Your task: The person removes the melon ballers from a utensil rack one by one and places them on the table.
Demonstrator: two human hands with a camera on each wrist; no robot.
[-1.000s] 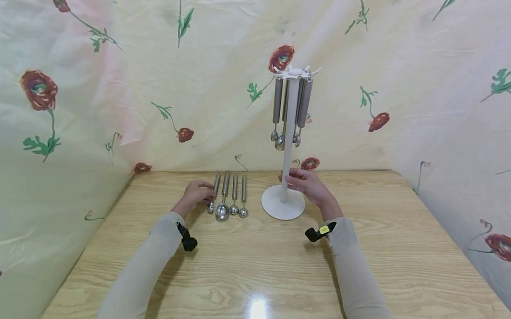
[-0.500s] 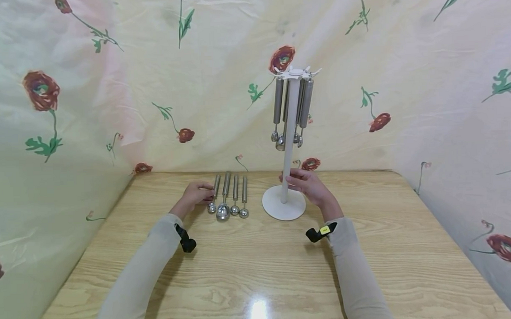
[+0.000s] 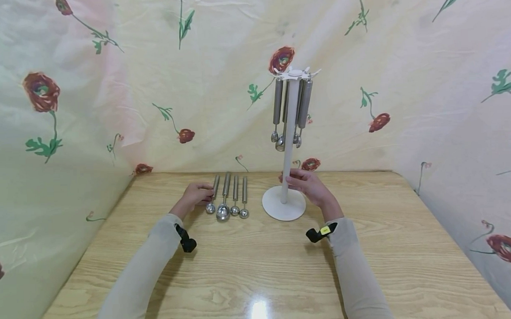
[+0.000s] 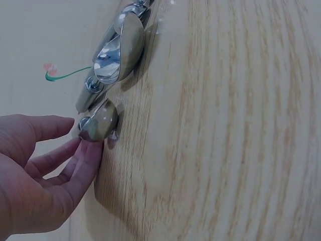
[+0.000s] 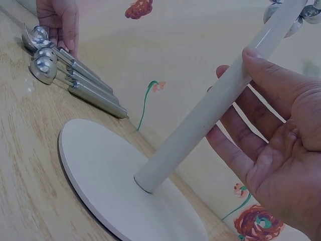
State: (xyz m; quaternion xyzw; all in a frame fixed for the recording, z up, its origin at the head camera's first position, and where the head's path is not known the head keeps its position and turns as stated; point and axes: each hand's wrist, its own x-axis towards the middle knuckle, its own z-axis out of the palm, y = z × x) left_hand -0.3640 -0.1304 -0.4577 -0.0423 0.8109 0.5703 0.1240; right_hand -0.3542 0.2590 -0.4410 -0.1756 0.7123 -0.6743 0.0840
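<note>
My left hand (image 3: 194,195) pinches the leftmost metal scoop (image 3: 210,208) at its shaft, thumb on one side and fingers on the other. In the left wrist view the rounded back of that scoop's bowl (image 4: 103,123) shows by the fingertips; its handle is mostly hidden. Larger scoop (image 3: 223,212) and two small ball-shaped scoops (image 3: 234,210) lie beside it in a row, handles pointing to the wall. My right hand (image 3: 309,186) holds the white pole (image 5: 200,120) of a rack low down, thumb in front, fingers behind.
The rack stands on a round white base (image 3: 278,210) on the wooden table (image 3: 259,262). From its hooked top (image 3: 295,73) hang several metal utensils (image 3: 305,103) with grey handles. A flowered cloth (image 3: 219,95) covers the walls close behind.
The leftmost scoop has turned in my left hand, so its bowl now shows a rounder back, and it has shifted slightly left. My right hand stays on the pole.
</note>
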